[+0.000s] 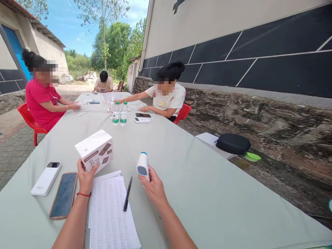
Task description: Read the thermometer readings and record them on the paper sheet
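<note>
My left hand (86,176) grips a white and brown printed cardboard box (97,150) by its near lower side, above the table. In my right hand (154,185) is a white infrared thermometer (143,166) with a blue tip and a dark blue screen facing me. Between my forearms lie printed paper sheets (110,211), with a black pen (128,194) across their right edge. Left of my left hand rest a phone (63,196) in a brown case and a white power bank (46,178).
Several water bottles (116,116) stand mid-table, near another phone (143,114) and a white power bank (142,120). People sit along the left, right and far sides of the long table (207,193). A black case (233,143) sits beyond the right edge.
</note>
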Available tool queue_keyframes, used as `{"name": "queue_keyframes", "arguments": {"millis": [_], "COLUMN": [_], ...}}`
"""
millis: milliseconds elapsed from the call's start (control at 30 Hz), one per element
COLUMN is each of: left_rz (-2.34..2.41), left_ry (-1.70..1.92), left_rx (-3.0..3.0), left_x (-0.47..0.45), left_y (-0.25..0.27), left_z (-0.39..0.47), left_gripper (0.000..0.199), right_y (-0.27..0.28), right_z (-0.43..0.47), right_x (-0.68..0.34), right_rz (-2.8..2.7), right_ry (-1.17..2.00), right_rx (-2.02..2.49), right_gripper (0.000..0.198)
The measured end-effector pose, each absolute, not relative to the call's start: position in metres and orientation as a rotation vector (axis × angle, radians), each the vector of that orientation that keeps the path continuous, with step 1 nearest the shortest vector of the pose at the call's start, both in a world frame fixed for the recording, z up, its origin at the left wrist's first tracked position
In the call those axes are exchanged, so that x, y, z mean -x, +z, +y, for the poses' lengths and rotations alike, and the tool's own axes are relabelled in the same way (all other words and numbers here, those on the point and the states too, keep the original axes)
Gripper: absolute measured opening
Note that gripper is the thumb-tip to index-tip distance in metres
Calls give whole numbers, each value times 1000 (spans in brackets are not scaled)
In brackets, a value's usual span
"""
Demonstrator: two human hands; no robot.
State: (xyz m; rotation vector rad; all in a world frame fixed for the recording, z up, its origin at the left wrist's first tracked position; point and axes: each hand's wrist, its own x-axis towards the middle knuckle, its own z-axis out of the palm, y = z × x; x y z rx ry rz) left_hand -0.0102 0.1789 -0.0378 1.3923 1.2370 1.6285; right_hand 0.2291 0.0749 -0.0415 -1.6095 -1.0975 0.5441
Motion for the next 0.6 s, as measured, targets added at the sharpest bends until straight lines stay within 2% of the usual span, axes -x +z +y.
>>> {"name": "queue_keyframes", "arguments": {"millis": [100,200,367,600], "left_rz": [1207,1219,1227,1258], "left_ry": [1646,1527,1383,1328], "left_rx": [-1319,-1386,-1487,-1537], "left_x": [4,-1,-8,-7], "left_y": [-31,-32,-36,-30], "left_z": [171,166,164,166], "left_gripper": [55,54,59,56], "right_y": [-37,-33,-32,-44], "right_z": [70,64,65,74], "right_x": [-186,-155,-143,-146], "right_rz": [-1103,-1149,-1101,-1037], "right_ry": [809,945,1107,1160], "right_rx": [1267,1088,1132,1214], "right_gripper": [24,19,20,27]}}
